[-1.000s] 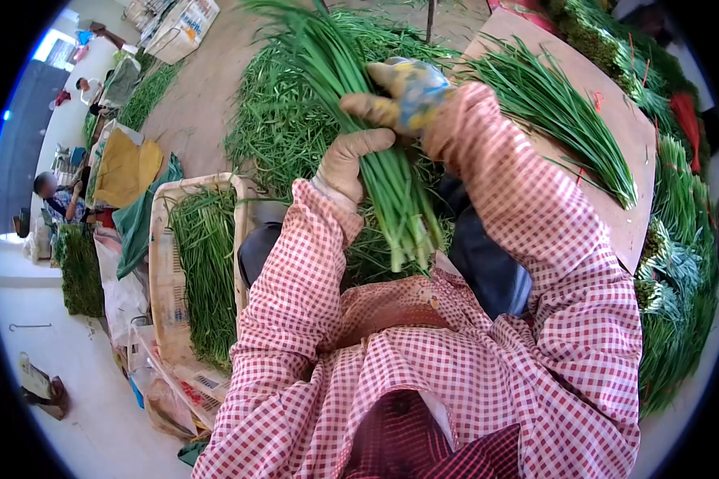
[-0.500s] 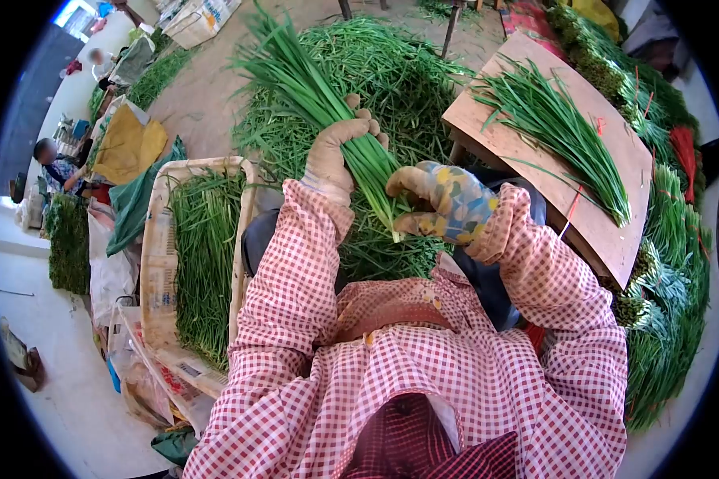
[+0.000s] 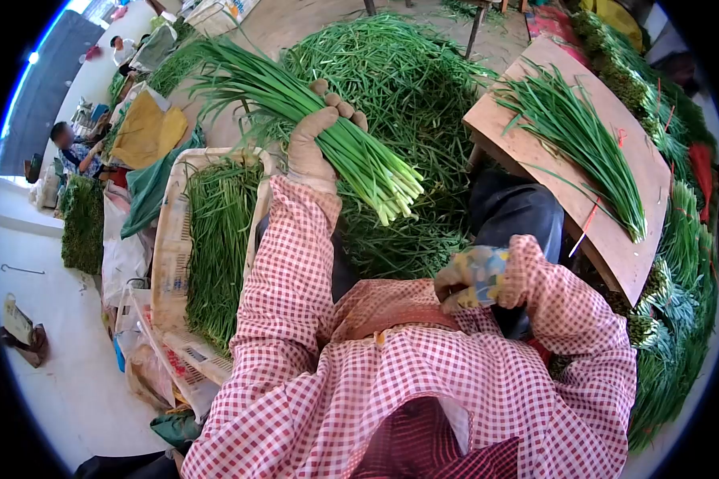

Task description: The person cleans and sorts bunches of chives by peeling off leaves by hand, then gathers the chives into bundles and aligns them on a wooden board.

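Note:
My left hand [image 3: 313, 144], in a beige glove, is wrapped round a bunch of garlic chives [image 3: 367, 164]. The pale cut stems point down to the right and the green leaves fan out to the upper left. My right hand [image 3: 462, 279], in a glove with a blue and yellow patterned back, is apart from the bunch, low over my lap near my waist. Its fingers are curled in, and whatever they hold, if anything, is hidden. Beneath the bunch lies a big heap of loose chives [image 3: 391, 72] on the floor.
A wooden board [image 3: 527, 144] at my right bears another chive bunch [image 3: 587, 152] and red ties. At my left stands a plastic crate [image 3: 172, 263] filled with chives. Stacked bundles [image 3: 683, 263] line the right side. People [image 3: 76, 152] sit at the far left.
My right hand has left the stem ends and dropped down toward my lap. The bunch in my left hand has tilted flatter, its stem ends now spread and in plain sight.

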A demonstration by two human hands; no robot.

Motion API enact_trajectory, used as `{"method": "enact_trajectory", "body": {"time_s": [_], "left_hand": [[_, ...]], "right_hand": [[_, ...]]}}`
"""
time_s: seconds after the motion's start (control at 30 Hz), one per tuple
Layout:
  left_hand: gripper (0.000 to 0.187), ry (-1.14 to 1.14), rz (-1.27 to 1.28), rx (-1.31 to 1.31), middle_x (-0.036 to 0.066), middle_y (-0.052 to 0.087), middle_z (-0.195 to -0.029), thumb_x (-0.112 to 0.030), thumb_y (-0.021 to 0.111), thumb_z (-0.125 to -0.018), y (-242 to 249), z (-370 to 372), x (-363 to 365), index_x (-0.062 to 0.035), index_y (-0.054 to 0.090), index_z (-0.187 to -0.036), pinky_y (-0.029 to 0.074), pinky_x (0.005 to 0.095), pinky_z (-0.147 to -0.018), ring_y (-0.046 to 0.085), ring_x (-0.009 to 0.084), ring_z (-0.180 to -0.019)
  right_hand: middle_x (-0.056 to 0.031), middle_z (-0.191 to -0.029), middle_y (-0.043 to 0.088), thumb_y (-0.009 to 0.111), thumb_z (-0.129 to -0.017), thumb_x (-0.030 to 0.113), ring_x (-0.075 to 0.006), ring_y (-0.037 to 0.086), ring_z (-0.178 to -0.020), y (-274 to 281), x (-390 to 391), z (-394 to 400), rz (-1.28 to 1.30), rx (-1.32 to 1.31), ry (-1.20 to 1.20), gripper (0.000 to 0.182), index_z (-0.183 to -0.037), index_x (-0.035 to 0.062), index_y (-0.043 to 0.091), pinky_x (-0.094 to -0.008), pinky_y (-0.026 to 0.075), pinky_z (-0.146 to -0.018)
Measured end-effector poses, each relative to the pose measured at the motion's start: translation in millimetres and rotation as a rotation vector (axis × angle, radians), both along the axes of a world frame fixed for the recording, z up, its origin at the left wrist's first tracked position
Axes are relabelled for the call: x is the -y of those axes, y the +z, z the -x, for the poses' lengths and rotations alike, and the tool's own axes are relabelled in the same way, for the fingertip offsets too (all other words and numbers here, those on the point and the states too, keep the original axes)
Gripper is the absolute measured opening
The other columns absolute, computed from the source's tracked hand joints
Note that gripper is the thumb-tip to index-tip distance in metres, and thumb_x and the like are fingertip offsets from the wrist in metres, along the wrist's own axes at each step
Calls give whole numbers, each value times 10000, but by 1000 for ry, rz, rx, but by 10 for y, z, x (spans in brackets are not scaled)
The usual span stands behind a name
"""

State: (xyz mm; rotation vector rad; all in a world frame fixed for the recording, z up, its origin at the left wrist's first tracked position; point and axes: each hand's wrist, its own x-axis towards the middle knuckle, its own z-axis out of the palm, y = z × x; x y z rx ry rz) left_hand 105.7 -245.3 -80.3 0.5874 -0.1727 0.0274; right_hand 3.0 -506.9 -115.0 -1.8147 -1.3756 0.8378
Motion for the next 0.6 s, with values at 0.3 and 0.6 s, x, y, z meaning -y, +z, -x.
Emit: {"method": "enact_trajectory", "body": {"time_s": [0.3, 0.6], "left_hand": [[453, -93, 108, -110, 26, 596, -885, 48, 638, -702, -83, 113, 281, -96, 528, -1118, 537, 437, -785, 601, 199, -822], [412, -8, 9, -185, 55, 556, -813, -23, 626, -735, -294, 126, 317, -73, 498, -1123, 539, 400, -665, 566, 249, -763]], "right_hand": [[-83, -784, 613, 667, -791, 129, -214, 610, -692, 629, -178, -367, -173, 196, -723, 269, -1051, 64, 642, -315, 478, -619], [-111, -847, 582, 636, -795, 150, -289, 603, -777, 638, -322, -348, -45, 154, -689, 287, -1066, 62, 610, -370, 492, -678]]}}
